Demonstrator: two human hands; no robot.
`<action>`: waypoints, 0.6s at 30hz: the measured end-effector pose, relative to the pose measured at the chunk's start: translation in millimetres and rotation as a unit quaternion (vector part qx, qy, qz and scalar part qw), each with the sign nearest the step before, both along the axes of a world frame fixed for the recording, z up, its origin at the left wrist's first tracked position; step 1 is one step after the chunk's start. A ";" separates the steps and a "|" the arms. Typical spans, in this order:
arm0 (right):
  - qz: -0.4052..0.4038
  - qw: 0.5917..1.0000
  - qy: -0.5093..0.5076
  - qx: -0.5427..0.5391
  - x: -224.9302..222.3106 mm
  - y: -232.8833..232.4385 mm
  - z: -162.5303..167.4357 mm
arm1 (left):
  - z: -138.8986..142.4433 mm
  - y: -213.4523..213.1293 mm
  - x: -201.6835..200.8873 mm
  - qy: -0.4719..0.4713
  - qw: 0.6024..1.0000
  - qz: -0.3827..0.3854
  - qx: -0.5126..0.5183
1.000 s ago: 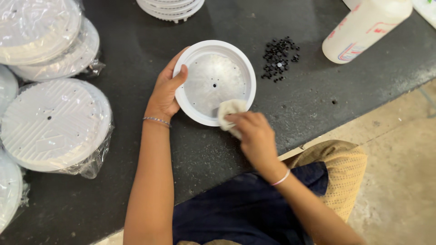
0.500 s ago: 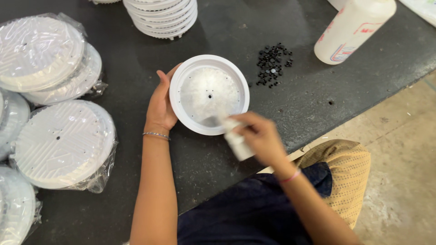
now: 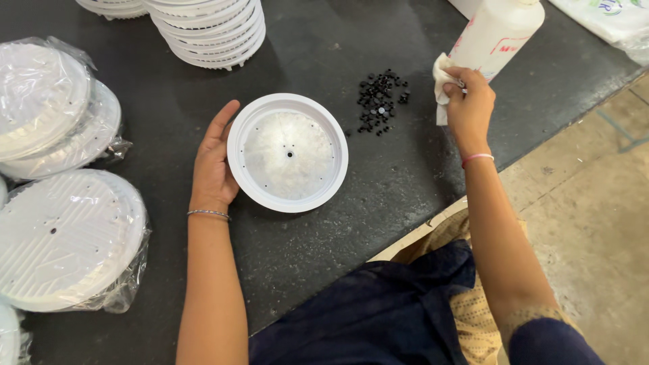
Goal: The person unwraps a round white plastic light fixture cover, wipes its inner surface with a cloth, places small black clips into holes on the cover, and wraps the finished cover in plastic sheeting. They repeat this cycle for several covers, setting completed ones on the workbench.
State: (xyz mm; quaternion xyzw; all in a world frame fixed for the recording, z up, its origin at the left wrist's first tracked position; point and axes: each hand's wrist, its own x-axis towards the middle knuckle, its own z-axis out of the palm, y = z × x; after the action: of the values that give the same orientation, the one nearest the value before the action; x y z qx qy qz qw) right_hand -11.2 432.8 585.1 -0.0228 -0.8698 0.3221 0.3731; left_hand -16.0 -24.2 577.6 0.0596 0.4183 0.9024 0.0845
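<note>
Wrapped white discs (image 3: 61, 236) lie at the bench's (image 3: 378, 189) left. The left hand (image 3: 215, 162), open, rests against the white round dish (image 3: 288, 153) mid-bench. Right hand (image 3: 468, 101) pinches a white cloth (image 3: 441, 74) against the white bottle (image 3: 497, 34).

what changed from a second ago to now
The right hand lifted its white cloth off the round white plastic dish and carried it up to the white bottle. The left hand still steadies the dish's left rim; the dish stayed put.
</note>
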 end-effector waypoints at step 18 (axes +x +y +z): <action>0.434 0.877 -0.149 0.144 65.1 -251.9 62.2 | 4.9 -3.0 -22.9 -0.016 0.997 -0.028 0.068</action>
State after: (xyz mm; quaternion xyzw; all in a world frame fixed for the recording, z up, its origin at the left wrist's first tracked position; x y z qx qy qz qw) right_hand 53.9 180.9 647.3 0.3632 -0.8744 0.3160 0.0608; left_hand -38.9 -27.3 582.5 0.0620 0.3528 0.9269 0.1118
